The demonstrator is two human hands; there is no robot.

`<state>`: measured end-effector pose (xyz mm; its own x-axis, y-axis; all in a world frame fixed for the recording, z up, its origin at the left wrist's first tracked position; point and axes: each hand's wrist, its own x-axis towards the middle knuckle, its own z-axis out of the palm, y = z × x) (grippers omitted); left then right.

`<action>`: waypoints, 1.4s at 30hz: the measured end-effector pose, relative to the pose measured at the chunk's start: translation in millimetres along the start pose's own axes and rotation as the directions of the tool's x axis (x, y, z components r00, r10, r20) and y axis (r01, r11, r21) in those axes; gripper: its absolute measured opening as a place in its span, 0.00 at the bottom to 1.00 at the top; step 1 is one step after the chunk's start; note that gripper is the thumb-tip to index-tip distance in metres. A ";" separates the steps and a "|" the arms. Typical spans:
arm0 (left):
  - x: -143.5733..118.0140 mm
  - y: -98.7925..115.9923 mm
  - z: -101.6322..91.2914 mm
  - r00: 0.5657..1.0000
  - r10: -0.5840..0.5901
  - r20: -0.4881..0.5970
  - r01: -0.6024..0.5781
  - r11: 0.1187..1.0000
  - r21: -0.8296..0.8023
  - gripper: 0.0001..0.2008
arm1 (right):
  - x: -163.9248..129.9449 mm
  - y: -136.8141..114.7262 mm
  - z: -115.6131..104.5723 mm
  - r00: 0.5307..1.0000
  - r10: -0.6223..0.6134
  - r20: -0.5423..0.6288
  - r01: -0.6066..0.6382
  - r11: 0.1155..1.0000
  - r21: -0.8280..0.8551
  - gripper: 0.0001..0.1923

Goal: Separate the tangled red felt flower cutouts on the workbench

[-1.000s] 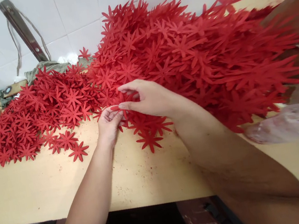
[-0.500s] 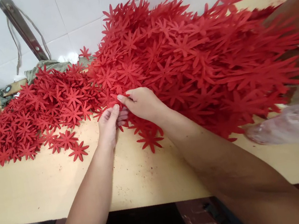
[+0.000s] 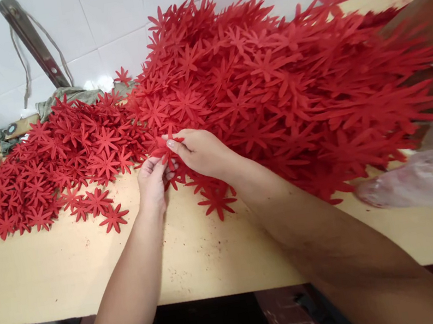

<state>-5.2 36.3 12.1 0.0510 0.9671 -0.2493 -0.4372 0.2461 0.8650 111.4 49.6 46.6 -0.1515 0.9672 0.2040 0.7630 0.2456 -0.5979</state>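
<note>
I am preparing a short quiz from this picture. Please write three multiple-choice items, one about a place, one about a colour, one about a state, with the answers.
1. Where does the larger heap of flower cut-outs lie?
A. right of the hands
B. on the floor
C. in a bag

2. What colour are the cut-outs?
A. blue
B. red
C. white

3. What are the left hand and right hand doing?
A. resting flat
B. pinching cut-outs together
C. holding scissors

Answers: 1 A, it rises on the table at the right; 2 B, all are red; 3 B, fingertips meet on red petals.

The right hand (image 3: pixel 202 150) hides its own fingers and the flowers (image 3: pixel 164 149) beneath; a plastic bag (image 3: pixel 423 184) at right is blurred.
</note>
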 end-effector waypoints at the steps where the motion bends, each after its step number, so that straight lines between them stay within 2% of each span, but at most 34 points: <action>1: -0.2 -0.1 0.6 1.000 0.008 -0.009 -0.008 1.000 -0.005 0.09 | 0.2 1.1 1.2 0.999 0.004 -0.033 -0.003 1.000 0.015 0.15; 5: 1.2 1.0 -0.1 0.996 0.041 -0.079 -0.044 0.998 -0.034 0.09 | 3.8 14.0 -0.6 0.979 0.064 -0.195 -0.031 0.985 0.171 0.13; 8: 2.8 3.2 -2.7 0.987 0.067 -0.145 -0.080 0.993 -0.088 0.11 | 9.4 29.6 -11.1 0.924 0.214 -0.317 -0.056 0.895 0.443 0.13; 10: 2.9 3.4 -2.9 0.990 0.059 -0.128 -0.072 0.993 -0.099 0.10 | 12.4 36.5 -18.6 0.900 0.307 -0.308 -0.056 0.784 0.619 0.07; 12: 1.7 1.8 -1.3 0.997 0.030 -0.074 -0.037 0.995 -0.094 0.08 | 13.7 37.3 -22.9 0.903 0.337 -0.266 -0.049 0.697 0.716 0.02; 15: -0.8 -1.8 1.6 1.000 -0.006 -0.006 0.005 0.997 -0.071 0.09 | 12.6 30.3 -23.4 0.943 0.285 -0.173 -0.057 0.650 0.758 0.08; 18: -1.4 -3.3 1.7 1.000 -0.021 0.021 0.022 0.999 -0.041 0.10 | 10.7 23.3 -21.5 0.966 0.238 -0.100 -0.086 0.660 0.746 0.05; 21: -0.1 -2.9 0.3 0.999 -0.025 0.034 0.026 0.999 -0.037 0.11 | 9.9 22.3 -20.5 0.969 0.236 -0.067 -0.118 0.688 0.716 0.13; 25: 1.3 -3.5 0.3 0.999 -0.023 0.034 0.023 1.000 -0.021 0.14 | 10.7 27.0 -17.9 0.975 0.210 -0.067 -0.117 0.751 0.649 0.16; 29: 0.7 -4.5 2.3 0.999 -0.018 0.028 0.018 1.000 0.026 0.15 | 12.0 34.8 -14.8 0.966 0.225 -0.130 -0.125 0.841 0.526 0.19; 33: 0.2 -4.8 3.5 0.999 0.007 0.043 -0.009 0.998 0.056 0.15 | 10.7 38.0 -14.7 0.944 0.175 -0.279 -0.069 0.933 0.353 0.12; 35: 0.6 -5.7 3.3 0.998 0.031 0.053 -0.035 0.997 0.073 0.16 | 8.0 33.1 -15.8 0.946 0.120 -0.302 -0.026 0.954 0.298 0.17; 36: 1.0 -6.5 3.0 0.997 0.049 0.067 -0.054 0.996 0.078 0.17 | 6.2 29.1 -16.5 0.960 0.095 -0.264 -0.013 0.955 0.296 0.18; 38: 2.1 -8.5 2.1 0.990 0.091 0.112 -0.100 0.992 0.075 0.19 | 2.3 19.4 -17.7 0.996 0.049 -0.077 -0.021 0.943 0.333 0.15; 40: 3.0 -10.4 0.9 0.982 0.125 0.141 -0.135 0.989 0.061 0.21 | -1.0 10.5 -18.5 0.992 0.010 0.127 -0.058 0.925 0.377 0.14; 42: 3.1 -11.2 -0.5 0.982 0.121 0.142 -0.129 0.990 0.051 0.21 | -2.8 5.2 -18.9 0.975 -0.023 0.222 -0.076 0.901 0.428 0.15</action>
<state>-0.6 36.5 1.5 0.1250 0.9891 -0.0783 -0.3938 0.1219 0.9111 127.7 47.0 57.5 -0.3049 0.9515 0.0404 0.4297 0.1753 -0.8858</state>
